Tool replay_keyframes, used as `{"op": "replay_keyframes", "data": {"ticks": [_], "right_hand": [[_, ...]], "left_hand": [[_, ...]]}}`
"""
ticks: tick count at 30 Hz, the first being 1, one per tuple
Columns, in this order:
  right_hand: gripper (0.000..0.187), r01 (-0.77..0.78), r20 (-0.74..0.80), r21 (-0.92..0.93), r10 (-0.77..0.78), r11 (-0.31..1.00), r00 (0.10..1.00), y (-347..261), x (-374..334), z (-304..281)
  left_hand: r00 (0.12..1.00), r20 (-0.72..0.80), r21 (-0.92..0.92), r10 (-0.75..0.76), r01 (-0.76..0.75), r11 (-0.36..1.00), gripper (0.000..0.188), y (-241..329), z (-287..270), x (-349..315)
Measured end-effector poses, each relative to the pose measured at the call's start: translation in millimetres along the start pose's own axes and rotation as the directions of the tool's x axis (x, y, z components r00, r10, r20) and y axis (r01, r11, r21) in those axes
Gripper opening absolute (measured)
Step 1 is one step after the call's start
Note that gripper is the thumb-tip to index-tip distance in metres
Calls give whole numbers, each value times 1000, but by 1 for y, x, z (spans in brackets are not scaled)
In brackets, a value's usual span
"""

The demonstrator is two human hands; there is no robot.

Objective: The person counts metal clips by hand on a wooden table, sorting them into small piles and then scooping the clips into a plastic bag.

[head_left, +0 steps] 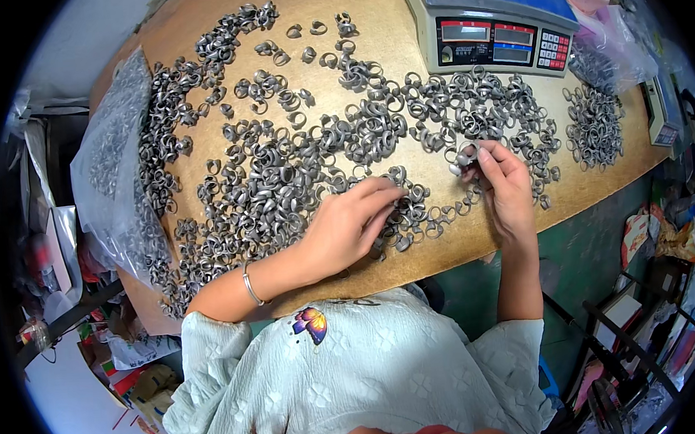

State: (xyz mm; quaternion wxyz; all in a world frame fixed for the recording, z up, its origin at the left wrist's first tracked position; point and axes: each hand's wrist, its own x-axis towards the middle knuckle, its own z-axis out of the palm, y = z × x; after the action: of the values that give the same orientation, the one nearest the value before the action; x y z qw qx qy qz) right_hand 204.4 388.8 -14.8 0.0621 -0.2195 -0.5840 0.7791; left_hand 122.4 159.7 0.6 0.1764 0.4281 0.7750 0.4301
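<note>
Grey metal rings (pixel 279 177) lie in a wide, loose heap over the brown tabletop. My right hand (pixel 507 181) is raised at the right side of the heap, thumb and fingers pinched on a metal ring (pixel 465 157); whether more than one ring is in that pinch is hard to tell. My left hand (pixel 348 226) rests low over the middle of the heap, its fingers curled together and the tips among a cluster of rings (pixel 410 206). Whatever is between those fingertips is hidden.
A blue-topped counting scale (pixel 503 44) stands at the back right. Beside it lies another pile of rings (pixel 594 129) below a clear plastic bag (pixel 610 50). A large plastic bag of rings (pixel 113 166) sits along the left edge. The table's front edge (pixel 475 261) runs close to my body.
</note>
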Motion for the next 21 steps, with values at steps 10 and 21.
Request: {"op": "replay_keyframes", "data": {"ticks": [10, 21], "right_hand": [[15, 129, 105, -234, -107, 964, 989, 0, -21, 24], [15, 99, 255, -124, -65, 987, 965, 1, -22, 14]], "left_hand": [[978, -171, -52, -115, 108, 993, 26, 16, 9, 37], [862, 476, -540, -175, 443, 716, 22, -8, -1, 49]]}}
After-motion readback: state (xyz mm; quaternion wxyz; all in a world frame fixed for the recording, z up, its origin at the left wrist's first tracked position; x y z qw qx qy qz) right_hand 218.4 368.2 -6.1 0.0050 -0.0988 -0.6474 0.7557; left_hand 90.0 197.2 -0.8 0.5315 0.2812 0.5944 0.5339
